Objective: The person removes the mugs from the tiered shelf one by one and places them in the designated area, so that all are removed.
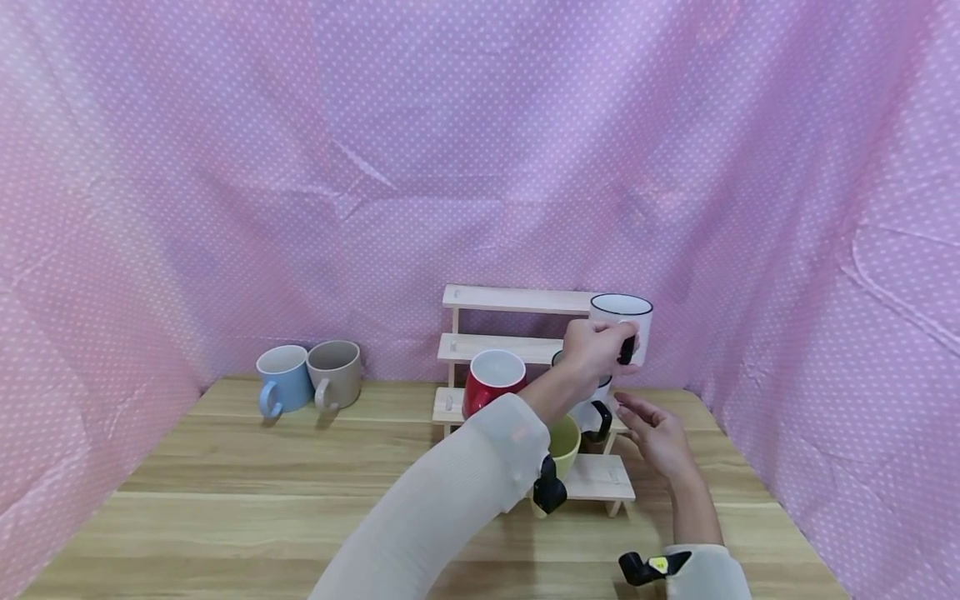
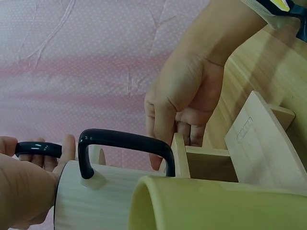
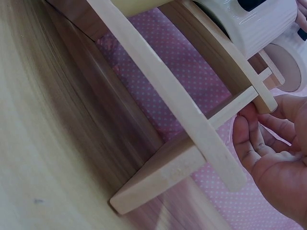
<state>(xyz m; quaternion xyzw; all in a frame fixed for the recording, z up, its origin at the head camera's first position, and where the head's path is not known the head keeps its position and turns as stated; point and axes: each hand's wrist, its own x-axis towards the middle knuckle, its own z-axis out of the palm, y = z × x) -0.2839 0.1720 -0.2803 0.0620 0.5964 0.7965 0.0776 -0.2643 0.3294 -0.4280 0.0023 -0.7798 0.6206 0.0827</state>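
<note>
A white mug with a dark rim (image 1: 621, 312) is up at the right end of the top shelf; my left hand (image 1: 596, 346) grips its black handle (image 2: 38, 148). Whether its base touches the shelf is hidden. My right hand (image 1: 660, 437) pinches the right end of a lower step of the wooden tiered shelf (image 3: 264, 103), thumb above and fingers curled below. Between the hands, a second white mug with a black handle (image 2: 96, 201) stands on that step. A yellow-green mug (image 1: 566, 446) sits lower in front. My left forearm partly covers the red mug (image 1: 480, 396).
On the table (image 1: 300, 500) at the left stand a light blue mug (image 1: 288, 383) and a beige-grey mug (image 1: 337, 375), side by side. Another dark-rimmed mug (image 1: 557, 357) shows behind my left wrist. Pink dotted cloth (image 1: 375, 208) hangs behind and along both sides.
</note>
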